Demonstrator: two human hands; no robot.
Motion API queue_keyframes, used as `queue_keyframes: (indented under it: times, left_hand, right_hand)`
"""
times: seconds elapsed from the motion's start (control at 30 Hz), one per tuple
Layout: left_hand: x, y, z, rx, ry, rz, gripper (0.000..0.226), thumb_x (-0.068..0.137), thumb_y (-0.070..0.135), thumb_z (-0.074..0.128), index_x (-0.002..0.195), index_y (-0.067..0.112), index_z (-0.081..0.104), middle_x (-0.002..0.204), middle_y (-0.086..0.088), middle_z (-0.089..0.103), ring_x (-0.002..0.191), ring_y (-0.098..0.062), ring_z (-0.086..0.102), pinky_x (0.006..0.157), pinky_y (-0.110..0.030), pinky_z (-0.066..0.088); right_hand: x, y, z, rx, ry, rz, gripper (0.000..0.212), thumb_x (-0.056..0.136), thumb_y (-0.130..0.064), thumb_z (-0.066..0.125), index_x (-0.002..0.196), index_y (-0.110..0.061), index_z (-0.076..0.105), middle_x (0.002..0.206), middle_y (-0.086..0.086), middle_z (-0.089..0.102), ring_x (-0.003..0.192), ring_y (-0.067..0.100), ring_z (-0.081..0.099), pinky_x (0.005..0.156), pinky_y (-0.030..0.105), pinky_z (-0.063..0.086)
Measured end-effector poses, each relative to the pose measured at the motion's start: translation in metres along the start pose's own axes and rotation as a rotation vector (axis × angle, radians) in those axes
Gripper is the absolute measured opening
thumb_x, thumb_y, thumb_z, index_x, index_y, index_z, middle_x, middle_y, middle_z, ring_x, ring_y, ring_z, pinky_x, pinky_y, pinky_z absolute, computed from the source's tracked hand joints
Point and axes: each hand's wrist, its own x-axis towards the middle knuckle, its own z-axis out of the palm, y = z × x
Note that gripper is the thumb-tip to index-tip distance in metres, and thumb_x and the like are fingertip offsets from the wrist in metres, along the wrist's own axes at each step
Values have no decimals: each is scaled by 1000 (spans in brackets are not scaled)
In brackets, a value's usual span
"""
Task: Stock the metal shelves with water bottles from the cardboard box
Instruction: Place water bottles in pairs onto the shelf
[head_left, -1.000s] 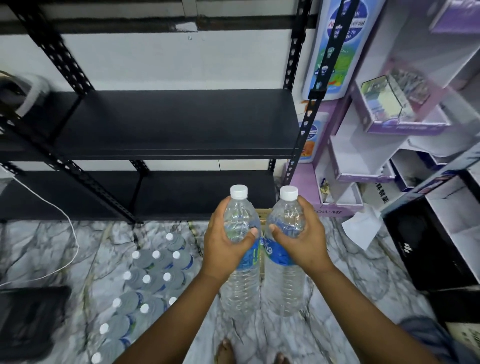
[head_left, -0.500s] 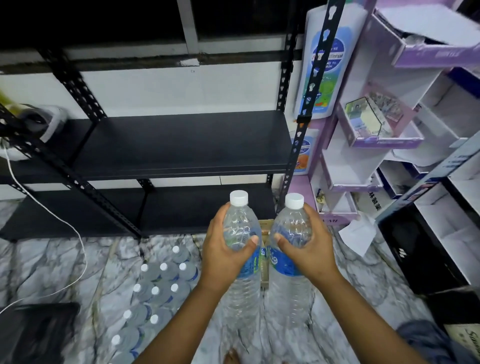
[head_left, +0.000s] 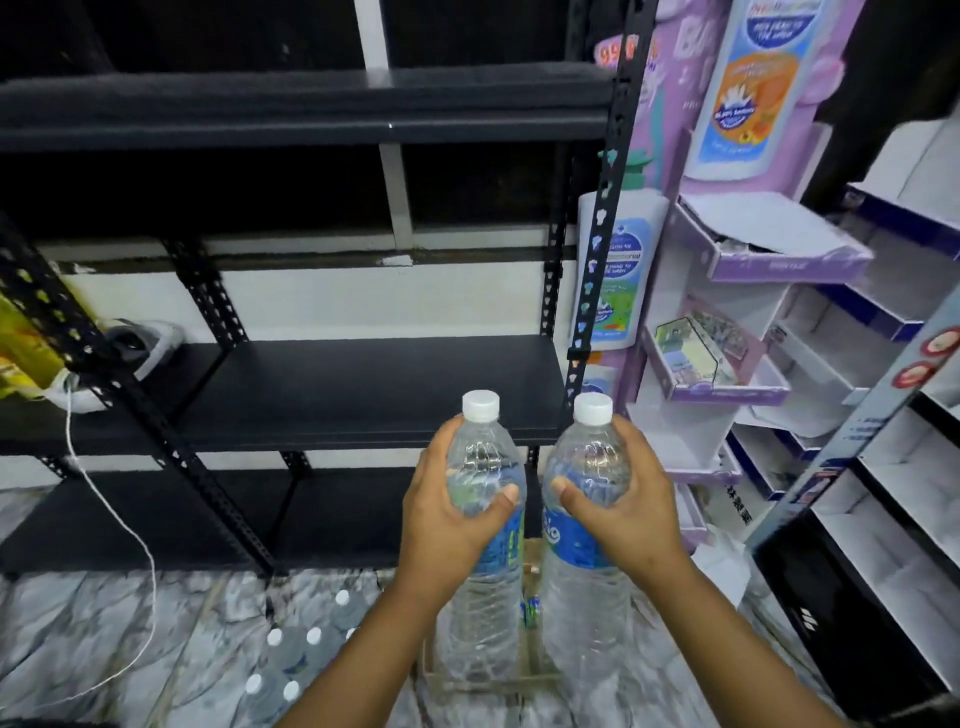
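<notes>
Two clear water bottles with white caps and blue labels are held upright, side by side, in front of me. My left hand (head_left: 451, 506) grips the left bottle (head_left: 485, 587) around its shoulder. My right hand (head_left: 621, 499) grips the right bottle (head_left: 584, 597) the same way. Both bottles hang in front of the black metal shelves (head_left: 363, 389), near the middle shelf's right front corner. That middle shelf is bare on its right part. The cardboard box (head_left: 532, 670) shows only as edges below the bottles, mostly hidden.
A pack of small water bottles (head_left: 306, 654) lies on the marble floor at lower left. A white cable (head_left: 130, 525) hangs from a white device (head_left: 140, 345) on the shelf's left end. A purple cardboard display stand (head_left: 727, 322) and dark shelving (head_left: 883, 597) stand at right.
Both bottles have risen with my hands and the view has tilted upward, so a higher shelf level now shows. The grips are unchanged.
</notes>
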Motion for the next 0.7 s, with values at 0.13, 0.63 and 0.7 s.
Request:
queue_keyframes:
  times: [0.13,0.63,0.7]
  left_hand:
    - [9,33,0,-13,36,55,72,69,45,73,131,55,39,129,10,58,118,-12,58,99,-42,50]
    - [44,139,-3,-24,127,300,72,70,40,77,126,62,37,126,12,60,115,-10,60,98,-41,51]
    - [54,148,-5,-38,138,323,71,67,51,72,128,60,37,127,12,59,116,-10,59,98,-42,51]
  right_hand:
    - [13,-28,-22,13,23,-54,73,67,-30,85,122,-46,40,120,-14,54,111,3,54,92,15,39]
    - [62,-125,-84,30,88,-304,80,66,-34,85,133,-33,41,125,-19,48,115,1,47,92,10,32]
    - [71,-136,-87,41,107,-332,78,68,-29,86,132,-32,42,120,-22,50,108,-9,49,90,4,31]
